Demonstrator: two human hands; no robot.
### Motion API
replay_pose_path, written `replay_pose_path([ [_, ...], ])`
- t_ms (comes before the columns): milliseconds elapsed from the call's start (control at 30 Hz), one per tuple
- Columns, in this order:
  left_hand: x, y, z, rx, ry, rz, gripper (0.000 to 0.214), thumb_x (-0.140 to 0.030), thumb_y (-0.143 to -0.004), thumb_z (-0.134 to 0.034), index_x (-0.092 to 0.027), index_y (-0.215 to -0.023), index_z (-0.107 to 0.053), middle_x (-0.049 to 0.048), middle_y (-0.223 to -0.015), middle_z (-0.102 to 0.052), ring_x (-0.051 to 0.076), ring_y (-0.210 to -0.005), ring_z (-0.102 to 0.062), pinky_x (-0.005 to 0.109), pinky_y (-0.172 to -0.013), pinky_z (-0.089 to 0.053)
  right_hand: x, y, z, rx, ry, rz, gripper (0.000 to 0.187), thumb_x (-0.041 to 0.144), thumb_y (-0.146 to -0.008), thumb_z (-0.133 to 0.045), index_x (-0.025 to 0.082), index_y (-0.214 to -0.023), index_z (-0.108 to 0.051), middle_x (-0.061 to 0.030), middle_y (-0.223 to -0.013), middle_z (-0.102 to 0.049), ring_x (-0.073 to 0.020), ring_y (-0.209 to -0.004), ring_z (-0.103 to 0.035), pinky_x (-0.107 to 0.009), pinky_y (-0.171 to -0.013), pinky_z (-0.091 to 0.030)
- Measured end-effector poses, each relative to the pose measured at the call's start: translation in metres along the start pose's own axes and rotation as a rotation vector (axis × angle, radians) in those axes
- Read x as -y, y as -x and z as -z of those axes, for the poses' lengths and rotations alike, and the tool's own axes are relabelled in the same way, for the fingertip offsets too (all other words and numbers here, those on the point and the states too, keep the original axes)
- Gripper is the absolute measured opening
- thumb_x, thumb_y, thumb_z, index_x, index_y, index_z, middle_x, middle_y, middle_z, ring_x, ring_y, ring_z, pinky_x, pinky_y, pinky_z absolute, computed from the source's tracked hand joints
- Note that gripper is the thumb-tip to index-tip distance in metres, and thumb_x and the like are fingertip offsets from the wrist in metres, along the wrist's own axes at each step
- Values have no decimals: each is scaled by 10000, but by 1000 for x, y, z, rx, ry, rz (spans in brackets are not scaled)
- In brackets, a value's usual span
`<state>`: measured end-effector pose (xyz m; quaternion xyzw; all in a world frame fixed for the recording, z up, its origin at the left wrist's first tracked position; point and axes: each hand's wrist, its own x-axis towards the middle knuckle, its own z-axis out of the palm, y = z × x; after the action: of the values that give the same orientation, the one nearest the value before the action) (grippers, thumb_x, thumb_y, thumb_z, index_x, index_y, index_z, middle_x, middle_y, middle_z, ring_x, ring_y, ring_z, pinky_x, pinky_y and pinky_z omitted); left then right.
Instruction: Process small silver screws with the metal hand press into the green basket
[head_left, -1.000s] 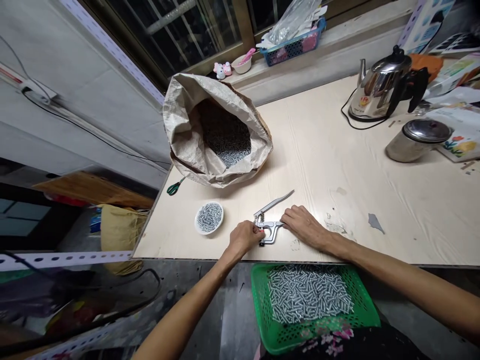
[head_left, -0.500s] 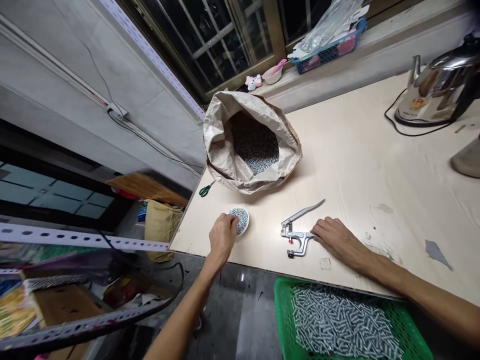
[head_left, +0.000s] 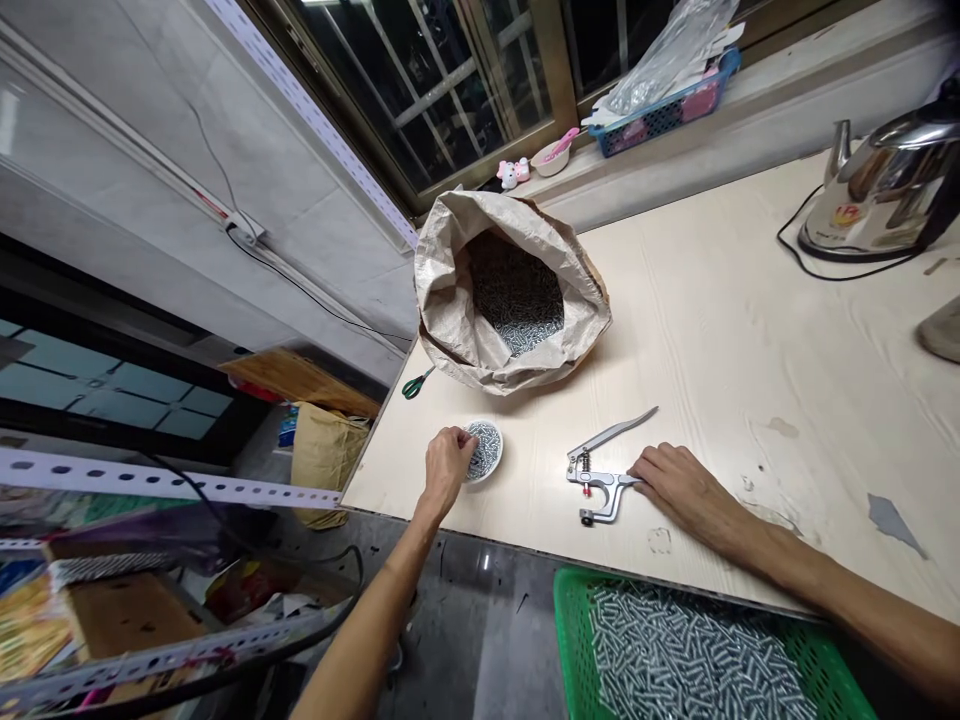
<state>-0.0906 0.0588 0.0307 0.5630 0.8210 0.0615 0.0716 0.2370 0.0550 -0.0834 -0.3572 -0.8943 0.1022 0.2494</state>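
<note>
My left hand is at the left rim of a small white bowl, its thumb and fingers pinched together over the small metal pieces inside. Whatever lies between those fingertips is too small to make out. On the table, my right hand is closed round the lower handle of grey hand pliers, which look like snap-fastener pliers. Their upper handle is spread away, and a spring and a red tip show near the open jaw. Between the jaws I see nothing held.
A large paper sack of metal pieces stands behind the bowl, with green-handled scissors to its left. Below the table's front edge is a green basket full of metal pieces. A kettle with a cord stands at the back right.
The view has shifted slightly. My left fingertips have drawn back a little to the left over the bowl, so more of its contents shows. My right hand and the pliers stay in place.
</note>
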Motion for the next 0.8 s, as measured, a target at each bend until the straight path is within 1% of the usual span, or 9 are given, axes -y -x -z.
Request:
replay_pose_path([
  [133, -14, 42, -8, 82, 147, -131, 118, -250, -803, -545, -173, -722, -582, 21, -716, -635, 149, -669, -585, 247, -626, -430, 2, -2, 5, 4, 2, -4, 186, 217, -941, -405, 199, -811, -537, -45, -803, -563, -189, -735, -467, -322, -666, -327],
  [267, -31, 80, -41, 154, 94, -459, 149, -191, -878, -426, -178, -801, -553, 49, -805, -604, 172, -751, -565, 287, -690, -453, 2, -3, 9, 22, 12, -16, 194, 208, -942, -389, 195, -817, -538, -50, -822, -571, -183, -746, -468, -320, -674, -321],
  [367, -36, 88, -59, 192, -122, -561, 224, -86, -881, -338, -182, -851, -539, 75, -863, -592, 205, -825, -542, 330, -737, -453, 3, -4, 10, 31, 14, -31, 190, 212, -942, -392, 192, -829, -543, -55, -832, -574, -185, -762, -473, -320, -679, -323],
  [467, -38, 85, -61, 240, -282, -580, 278, -7, -840, -330, -178, -907, -538, 92, -915, -599, 223, -872, -536, 343, -760, -452, 3, -5, 12, 52, 21, -34, 187, 202, -940, -400, 186, -827, -548, -55, -834, -577, -184, -764, -477, -321, -681, -328],
  [533, -40, 83, -58, 255, -312, -557, 296, 17, -815, -335, -170, -908, -545, 110, -935, -610, 236, -894, -543, 353, -762, -453, 4, -5, 12, 68, 33, -31, 184, 197, -940, -408, 185, -825, -550, -52, -838, -580, -183, -766, -479, -321, -684, -330],
  [600, -45, 82, -55, 259, -220, -505, 270, -2, -820, -347, -167, -878, -554, 114, -919, -625, 238, -885, -561, 357, -760, -456, 3, -6, 13, 78, 57, -28, 177, 192, -937, -415, 185, -827, -553, -49, -842, -584, -184, -772, -480, -322, -686, -326],
  [667, -51, 80, -53, 300, 39, -390, 180, -95, -854, -397, -168, -851, -562, 91, -850, -642, 218, -818, -592, 340, -737, -467, 3, -6, 13, 79, 84, -24, 172, 175, -931, -420, 183, -821, -551, -45, -840, -586, -183, -772, -477, -321, -686, -318],
  [733, -58, 79, -53, 414, 397, -188, 107, -230, -851, -490, -160, -837, -570, 56, -748, -645, 189, -714, -610, 314, -691, -481, 3, -6, 12, 77, 106, -17, 166, 154, -922, -427, 181, -814, -549, -40, -836, -588, -181, -769, -472, -321, -686, -308],
  [800, -65, 77, -55, 529, 713, 19, 182, -321, -781, -597, -143, -813, -586, 34, -684, -639, 161, -646, -603, 291, -659, -487, 2, -6, 11, 72, 119, -4, 157, 142, -914, -439, 179, -808, -548, -35, -827, -587, -179, -768, -468, -321, -687, -299],
])
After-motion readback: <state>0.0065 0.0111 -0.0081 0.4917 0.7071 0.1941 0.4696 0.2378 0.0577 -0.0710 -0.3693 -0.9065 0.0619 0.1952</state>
